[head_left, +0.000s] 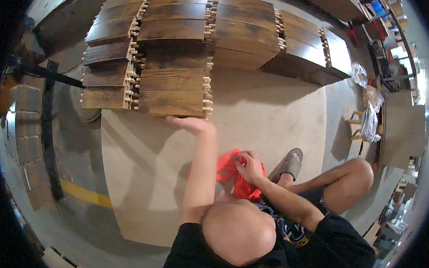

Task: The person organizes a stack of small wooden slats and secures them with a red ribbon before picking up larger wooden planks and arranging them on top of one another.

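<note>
My left hand (191, 125) reaches forward to the near edge of a stack of dark brown wooden boards (172, 98). It lies flat against that edge, fingers stretched toward the left; some fingertips are hidden. Pale wooden dowel pegs (207, 97) stick out from the boards' ends. Near my body, my right hand (250, 167) is closed on a crumpled red bag (228, 165) of thin material. Part of the bag hangs below the hand, by my lap.
More board stacks (246, 29) stand in a row at the back on a tan sheet (266, 110) on the floor. Boards (29, 137) also stand at the far left, beside a dark post. Clear plastic bags (370, 122) lie near a wooden stool at the right. My sandalled foot (290, 164) rests on the sheet.
</note>
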A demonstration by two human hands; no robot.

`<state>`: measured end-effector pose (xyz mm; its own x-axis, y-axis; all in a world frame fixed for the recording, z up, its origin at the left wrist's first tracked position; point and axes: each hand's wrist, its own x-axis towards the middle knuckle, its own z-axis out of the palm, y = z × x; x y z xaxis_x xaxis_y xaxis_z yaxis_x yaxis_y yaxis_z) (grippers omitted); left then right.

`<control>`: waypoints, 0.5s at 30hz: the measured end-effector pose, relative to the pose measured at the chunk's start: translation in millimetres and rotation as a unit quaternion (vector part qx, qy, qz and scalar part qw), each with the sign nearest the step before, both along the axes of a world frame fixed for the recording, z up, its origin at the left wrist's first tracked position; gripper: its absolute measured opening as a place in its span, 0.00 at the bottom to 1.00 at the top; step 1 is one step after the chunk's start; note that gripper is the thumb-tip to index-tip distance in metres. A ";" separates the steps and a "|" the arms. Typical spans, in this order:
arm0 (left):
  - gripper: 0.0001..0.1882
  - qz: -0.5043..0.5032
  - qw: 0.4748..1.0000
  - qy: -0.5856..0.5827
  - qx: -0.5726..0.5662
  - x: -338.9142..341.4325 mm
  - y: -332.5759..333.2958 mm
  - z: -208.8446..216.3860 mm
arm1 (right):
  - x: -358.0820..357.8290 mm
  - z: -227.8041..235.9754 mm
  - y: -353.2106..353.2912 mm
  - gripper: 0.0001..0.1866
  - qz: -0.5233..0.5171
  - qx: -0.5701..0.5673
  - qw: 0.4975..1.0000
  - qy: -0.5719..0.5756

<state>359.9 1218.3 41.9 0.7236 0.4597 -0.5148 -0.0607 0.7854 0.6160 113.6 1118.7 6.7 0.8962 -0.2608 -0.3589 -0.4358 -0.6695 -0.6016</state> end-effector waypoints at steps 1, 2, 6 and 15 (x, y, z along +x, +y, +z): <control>0.42 -0.029 1.000 0.003 -0.010 -6.6 -0.8 4.6 | 10.3 10.5 -4.2 0.19 0.002 -0.007 1.000 -0.004; 0.41 -0.059 0.998 0.006 -0.019 -13.3 -1.9 8.5 | 17.7 23.5 -8.2 0.19 -0.053 0.032 0.998 0.011; 0.38 -0.095 0.995 0.009 0.003 -17.2 29.8 -24.2 | 27.0 21.0 -3.0 0.20 -0.093 0.068 0.993 0.018; 0.37 -0.109 0.993 0.003 -0.055 -6.6 38.2 -17.0 | 109.9 -14.9 -21.9 0.22 -0.242 0.171 0.950 -0.102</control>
<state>353.3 1256.5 24.9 0.7962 0.2337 -0.5580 0.1211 0.8422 0.5254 223.5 1096.8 -8.2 0.7612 -0.5595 -0.3279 -0.4934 -0.1717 -0.8527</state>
